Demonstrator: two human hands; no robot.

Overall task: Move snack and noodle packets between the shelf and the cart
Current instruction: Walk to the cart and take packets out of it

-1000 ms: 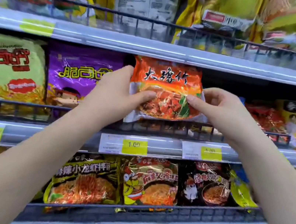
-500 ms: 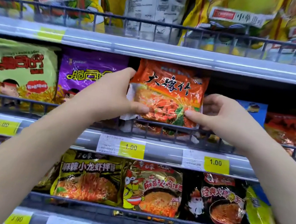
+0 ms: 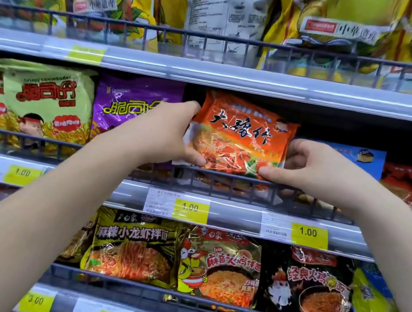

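Orange and glossy, the noodle packet (image 3: 240, 137) stands upright in the middle shelf (image 3: 113, 189), its lower edge just above the wire rail (image 3: 78, 153), and we hold it by both sides. Our left hand (image 3: 160, 132) pinches the 9 o'clock edge, thumb on the front. Our right hand (image 3: 316, 170) pinches the 3 o'clock edge likewise. A purple snack packet (image 3: 131, 109) stands at 9 o'clock of the noodle packet, a blue packet (image 3: 361, 158) at 3 o'clock.

Bright even light, blurred edges
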